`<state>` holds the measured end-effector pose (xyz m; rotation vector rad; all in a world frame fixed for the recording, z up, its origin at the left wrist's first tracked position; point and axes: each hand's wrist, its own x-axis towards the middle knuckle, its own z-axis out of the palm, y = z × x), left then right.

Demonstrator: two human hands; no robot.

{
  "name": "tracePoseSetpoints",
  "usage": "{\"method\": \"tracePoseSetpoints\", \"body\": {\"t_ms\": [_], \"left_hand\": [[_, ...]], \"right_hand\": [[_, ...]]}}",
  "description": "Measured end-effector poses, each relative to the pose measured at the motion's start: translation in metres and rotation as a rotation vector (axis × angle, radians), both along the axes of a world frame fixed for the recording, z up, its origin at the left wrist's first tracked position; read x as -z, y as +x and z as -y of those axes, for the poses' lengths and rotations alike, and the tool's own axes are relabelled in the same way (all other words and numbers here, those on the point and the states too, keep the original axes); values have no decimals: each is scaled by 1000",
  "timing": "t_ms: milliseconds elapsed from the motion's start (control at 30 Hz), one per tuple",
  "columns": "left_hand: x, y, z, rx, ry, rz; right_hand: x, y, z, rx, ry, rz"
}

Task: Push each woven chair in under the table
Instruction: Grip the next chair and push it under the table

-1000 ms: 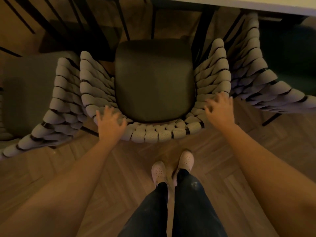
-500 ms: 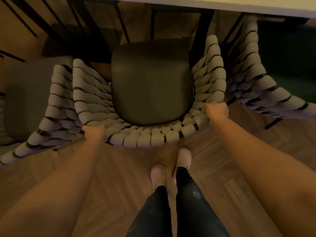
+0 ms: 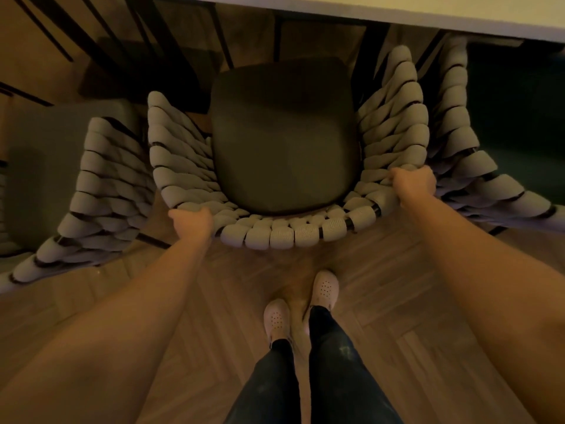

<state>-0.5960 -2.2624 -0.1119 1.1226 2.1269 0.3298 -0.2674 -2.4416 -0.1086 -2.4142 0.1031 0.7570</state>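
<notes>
Left grip [image 3: 191, 223], right grip [image 3: 412, 185] (curled): chair [image 3: 287, 237]

The left grip [image 3: 191, 223] curls round the near-left corner of the woven chair [image 3: 284, 237], the right grip [image 3: 414, 185] round its right corner, and its dark seat [image 3: 284, 142] faces the pale desk [image 3: 397, 13] at the far side.

left hand [image 3: 191, 223]: fingers curled over the woven chair [image 3: 290, 237] back rim at its 7 o'clock, bare forearm reaching in from 8 o'clock | right hand [image 3: 414, 185]: grips the rim at 4 o'clock, knuckles up, forearm outstretched from 4 o'clock
</notes>
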Motion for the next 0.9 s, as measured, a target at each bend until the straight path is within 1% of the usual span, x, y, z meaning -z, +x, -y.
{"method": "tracePoseSetpoints", "body": {"t_ms": [133, 200, 267, 300, 367, 400, 433, 467, 533, 600, 667, 700, 733, 767, 800, 833, 900], "left_hand": [[-1, 14, -24, 66, -19, 2], [-4, 19, -32, 103, -41, -5], [-8, 23, -26, 115, -36, -26], [-10, 26, -18, 154, -16, -80], [-9, 34, 2, 292, 52, -210], [-6, 37, 13, 360, 84, -254], [-4, 40, 23, 431, 105, -306], [-2, 42, 31, 522, 122, -366], [3, 41, 43, 764, 183, -474], [7, 35, 49, 1069, 291, -478], [7, 25, 46, 1452, 286, -449], [4, 21, 41, 1621, 257, -442], [5, 18, 34, 1760, 234, -455], [6, 17, 26, 1876, 212, -476], [9, 17, 19, 1967, 192, -496], [13, 18, 15, 2025, 178, -507], [17, 23, 9, 2077, 162, -516]], "right_hand": [[0, 9, -2, -19, 28, -62], [-1, 9, -3, -80, -1, -27], [-1, 0, -1, -197, -67, 103], [-2, -7, 0, -282, -125, 193], [2, -22, 6, -503, -302, 391], [5, -29, 9, -630, -374, 458], [6, -36, 12, -754, -403, 482], [6, -42, 14, -869, -387, 475], [4, -57, 16, -1066, -277, 436], [3, -66, 19, -1220, -170, 366], [-2, -66, 21, -1360, -141, 250], [-2, -62, 21, -1457, -166, 216], [-1, -57, 20, -1572, -220, 223], [0, -53, 19, -1684, -294, 248], [1, -50, 17, -1751, -363, 261], [2, -49, 16, -1767, -408, 261], [3, -52, 11, -1704, -450, 267]]}}
